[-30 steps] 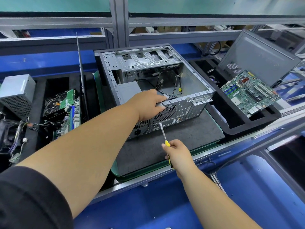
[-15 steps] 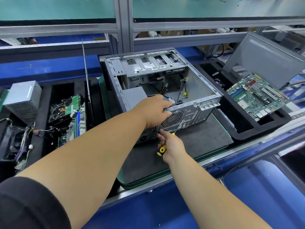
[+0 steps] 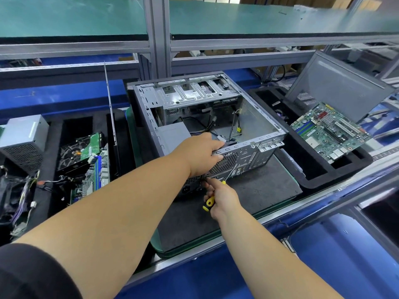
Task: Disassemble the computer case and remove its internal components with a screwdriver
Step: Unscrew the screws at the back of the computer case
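The open grey computer case (image 3: pixel 257 124) lies on its side on a dark mat (image 3: pixel 254 195), with loose cables and a small grey box inside. My left hand (image 3: pixel 200 154) grips the top edge of the case's rear panel, above the fan grille. My right hand (image 3: pixel 222 197) holds a screwdriver (image 3: pixel 209 203) by its yellow and black handle. Its shaft slants up to the right against the rear panel. The fingertips of my right hand touch the panel near the power socket (image 3: pixel 187 189).
A green motherboard (image 3: pixel 330 130) lies in a black foam tray (image 3: pixel 313 180) on the right, below a leaning grey side panel (image 3: pixel 336 87). On the left, another tray holds a power supply (image 3: pixel 23 137), circuit boards (image 3: pixel 90 147) and tangled cables (image 3: pixel 17 195). A thin panel (image 3: pixel 110 104) stands upright.
My right hand has moved the screwdriver up from above the mat to the case's rear panel. My left hand keeps its grip on the rear edge.
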Demonstrator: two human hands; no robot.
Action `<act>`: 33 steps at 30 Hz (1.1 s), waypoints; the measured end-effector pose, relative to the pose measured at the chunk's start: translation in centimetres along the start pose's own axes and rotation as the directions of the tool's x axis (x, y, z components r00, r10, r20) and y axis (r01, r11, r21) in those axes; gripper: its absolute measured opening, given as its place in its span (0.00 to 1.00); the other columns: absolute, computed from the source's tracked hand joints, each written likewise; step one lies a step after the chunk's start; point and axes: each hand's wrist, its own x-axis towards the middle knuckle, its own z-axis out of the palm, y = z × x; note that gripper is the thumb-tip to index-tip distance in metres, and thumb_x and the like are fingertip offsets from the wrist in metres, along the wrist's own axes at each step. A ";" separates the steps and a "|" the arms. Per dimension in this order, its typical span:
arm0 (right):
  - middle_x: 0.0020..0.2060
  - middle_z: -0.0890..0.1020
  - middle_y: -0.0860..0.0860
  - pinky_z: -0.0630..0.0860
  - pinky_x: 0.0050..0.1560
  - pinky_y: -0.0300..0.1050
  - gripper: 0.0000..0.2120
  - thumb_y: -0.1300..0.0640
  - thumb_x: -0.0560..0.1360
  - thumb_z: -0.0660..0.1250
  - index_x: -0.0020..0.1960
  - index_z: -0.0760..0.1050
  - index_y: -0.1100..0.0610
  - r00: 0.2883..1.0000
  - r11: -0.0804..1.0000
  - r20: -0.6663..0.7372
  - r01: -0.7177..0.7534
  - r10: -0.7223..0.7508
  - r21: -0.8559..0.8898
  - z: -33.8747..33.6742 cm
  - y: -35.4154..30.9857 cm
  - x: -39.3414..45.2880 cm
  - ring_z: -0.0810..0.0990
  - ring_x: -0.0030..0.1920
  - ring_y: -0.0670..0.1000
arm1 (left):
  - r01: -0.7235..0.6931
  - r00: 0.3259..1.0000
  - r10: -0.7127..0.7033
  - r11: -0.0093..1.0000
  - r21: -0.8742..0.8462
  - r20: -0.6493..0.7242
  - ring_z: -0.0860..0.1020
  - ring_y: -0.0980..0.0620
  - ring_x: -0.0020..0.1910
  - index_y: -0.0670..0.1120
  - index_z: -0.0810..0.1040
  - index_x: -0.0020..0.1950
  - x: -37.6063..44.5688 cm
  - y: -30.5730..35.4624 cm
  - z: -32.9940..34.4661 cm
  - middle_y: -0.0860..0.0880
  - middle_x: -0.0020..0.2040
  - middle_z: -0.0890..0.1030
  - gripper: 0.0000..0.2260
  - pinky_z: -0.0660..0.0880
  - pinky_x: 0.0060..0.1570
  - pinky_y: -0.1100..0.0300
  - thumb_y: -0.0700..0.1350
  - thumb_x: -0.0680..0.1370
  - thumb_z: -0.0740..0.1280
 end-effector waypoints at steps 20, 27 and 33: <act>0.25 0.79 0.49 0.67 0.21 0.36 0.03 0.60 0.76 0.68 0.44 0.75 0.57 0.977 0.988 -0.182 0.128 -0.110 0.087 -4.1 -2.7 -1.6 0.66 0.18 0.44 | -0.029 0.999 0.028 0.999 -0.032 -0.034 0.71 0.48 0.46 0.54 0.73 0.67 0.1 -0.4 0.4 0.51 0.47 0.67 0.16 0.66 0.44 0.57 0.54 0.81 0.60; 0.26 0.77 0.49 0.66 0.20 0.36 0.04 0.58 0.78 0.68 0.46 0.76 0.59 0.971 0.971 -0.104 0.225 -0.216 0.082 -6.7 -6.5 -1.6 0.66 0.19 0.44 | -0.012 1.000 0.011 0.999 -0.038 -0.028 0.72 0.49 0.48 0.56 0.72 0.69 0.1 -0.6 0.3 0.52 0.48 0.69 0.18 0.66 0.44 0.58 0.56 0.80 0.61; 0.24 0.76 0.47 0.64 0.19 0.36 0.05 0.57 0.79 0.67 0.45 0.77 0.57 0.985 0.986 -0.031 0.168 -0.168 0.019 -10.1 -12.2 1.4 0.66 0.18 0.44 | 0.096 0.995 -0.095 0.995 -0.042 0.012 0.72 0.52 0.49 0.64 0.68 0.71 -0.3 -0.2 0.1 0.54 0.49 0.71 0.18 0.70 0.48 0.56 0.60 0.80 0.58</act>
